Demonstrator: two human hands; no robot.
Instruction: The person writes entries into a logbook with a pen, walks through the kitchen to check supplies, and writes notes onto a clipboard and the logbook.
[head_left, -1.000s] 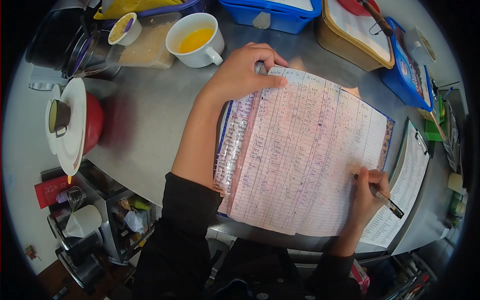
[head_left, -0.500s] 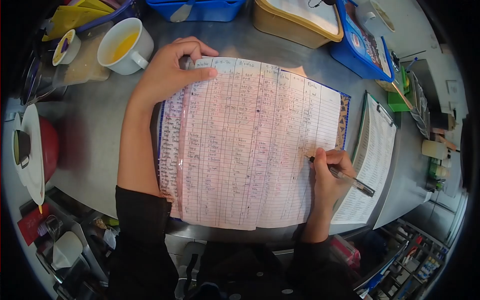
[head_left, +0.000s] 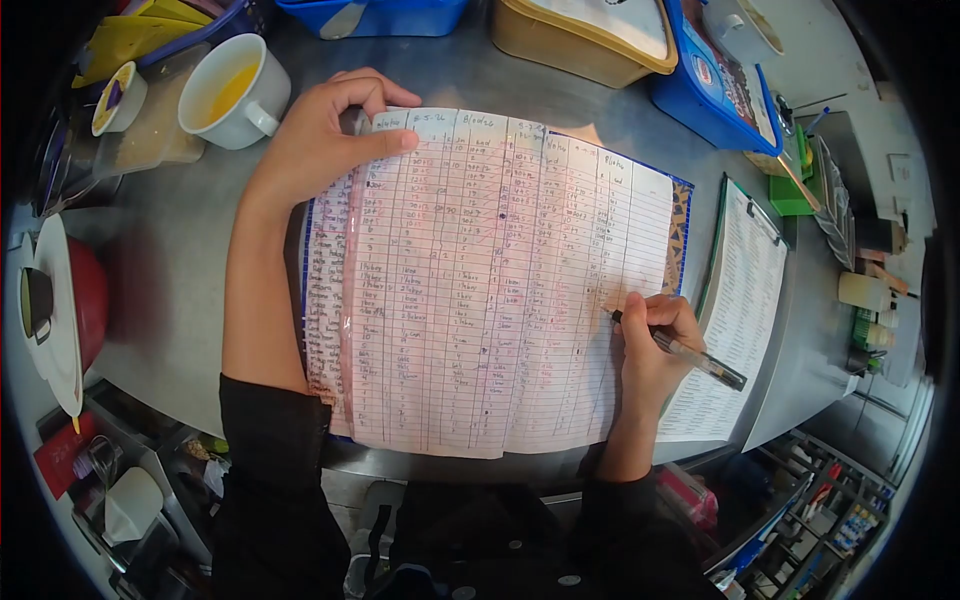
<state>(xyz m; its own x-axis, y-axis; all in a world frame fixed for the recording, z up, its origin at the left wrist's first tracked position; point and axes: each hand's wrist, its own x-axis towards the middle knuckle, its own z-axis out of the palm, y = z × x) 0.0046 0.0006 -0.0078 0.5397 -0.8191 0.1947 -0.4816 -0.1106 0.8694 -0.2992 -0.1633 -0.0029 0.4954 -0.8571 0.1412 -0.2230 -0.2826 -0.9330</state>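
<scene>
An open ledger notebook [head_left: 455, 350] lies on the steel counter, its ruled columns filled with handwritten dates and entries. At its top left corner, my left hand [head_left: 340, 135] grips the pages, thumb flat on the paper and fingers curled over the upper edge. My right hand [head_left: 655, 350] holds a clear-barrelled pen [head_left: 710, 365] in a writing grip. The pen's tip is at the right-hand columns, on or just above the page. Right of the notebook lies a clipboard [head_left: 730, 200] with a printed list [head_left: 735, 310].
A white mug [head_left: 235, 90] with yellow contents stands near my left hand, beside a small cup [head_left: 119, 98]. Along the back are a blue tub [head_left: 375, 18], a tan tub [head_left: 575, 45] and another blue tub [head_left: 700, 100]. A red pot [head_left: 88, 290] is far left.
The view has shifted slightly, so the notebook and counter items appear a little further left. Both hands keep their grips, and the pen stays around the same columns.
</scene>
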